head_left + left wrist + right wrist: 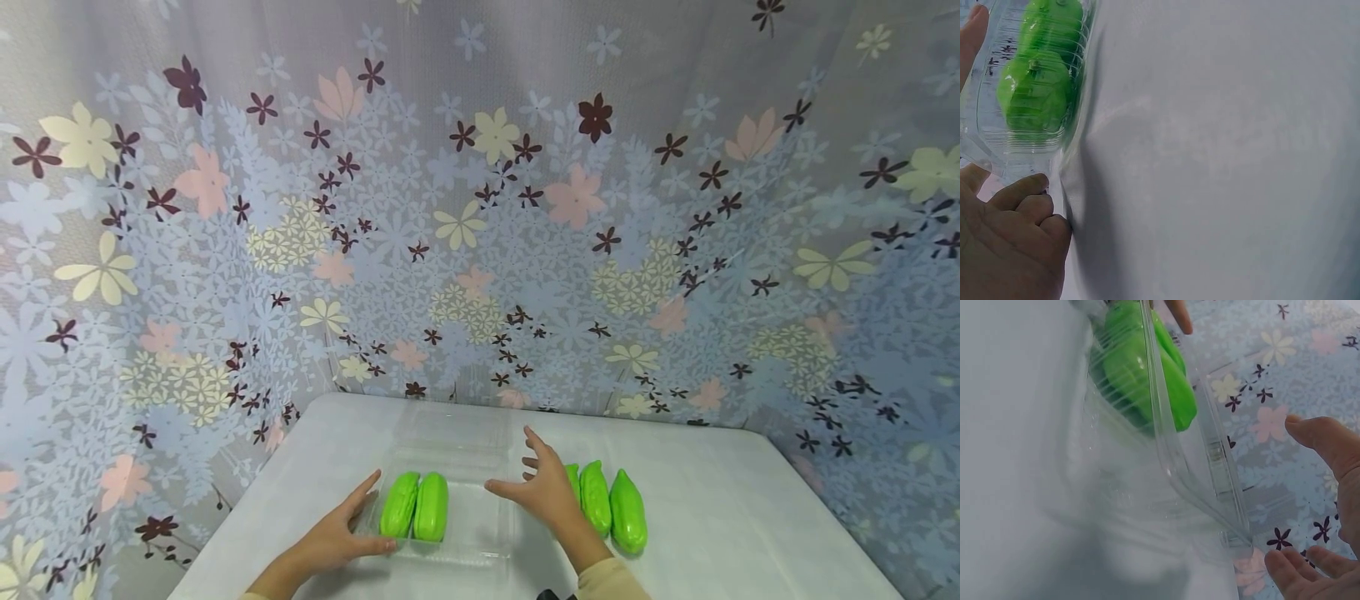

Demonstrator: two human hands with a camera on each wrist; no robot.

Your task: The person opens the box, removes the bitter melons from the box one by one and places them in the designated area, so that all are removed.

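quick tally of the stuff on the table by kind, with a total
Clear plastic box: 1
Green vegetables: 5 visible (2 in the box, 3 beside it, one partly behind the right hand)
Total: 6

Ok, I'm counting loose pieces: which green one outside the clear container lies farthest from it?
The rightmost green piece on the table; the other two loose pieces lie between it and the clear container.
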